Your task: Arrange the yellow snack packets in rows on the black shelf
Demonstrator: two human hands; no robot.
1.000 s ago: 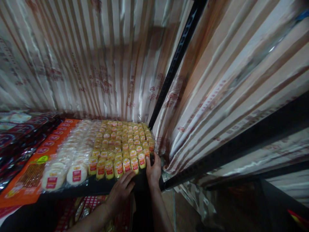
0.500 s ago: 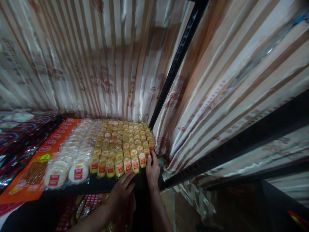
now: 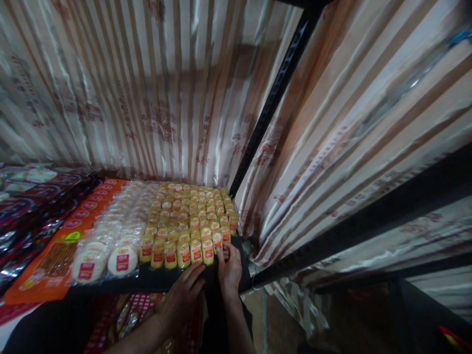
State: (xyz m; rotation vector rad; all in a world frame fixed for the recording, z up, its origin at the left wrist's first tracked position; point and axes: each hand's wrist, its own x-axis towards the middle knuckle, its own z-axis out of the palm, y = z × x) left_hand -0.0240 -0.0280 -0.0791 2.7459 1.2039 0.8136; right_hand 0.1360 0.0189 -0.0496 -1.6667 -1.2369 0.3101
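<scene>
Rows of small yellow wrapped cakes (image 3: 195, 223) with red and white labels stand packed on a dark shelf (image 3: 155, 278). At the right end of the front row, my right hand (image 3: 230, 268) has its fingers curled, with the thumb and fingertips at the lower end of one wrapped cake (image 3: 217, 240). My left hand (image 3: 183, 290) rests at the shelf's front edge, fingers extended just below the front row. Nothing shows in the left hand.
White round wrapped crackers (image 3: 123, 258) stand in two rows to the left, beside an orange snack bag (image 3: 51, 268) and dark shiny packets (image 3: 33, 211). A red basket (image 3: 99, 332) with wrapped items sits below. Striped curtain (image 3: 177, 98) and black metal posts (image 3: 271, 108) enclose the shelf.
My right hand has moved slightly left from the row's right side, and its fingers have curled around the front of an end cake. My left hand has hardly moved.
</scene>
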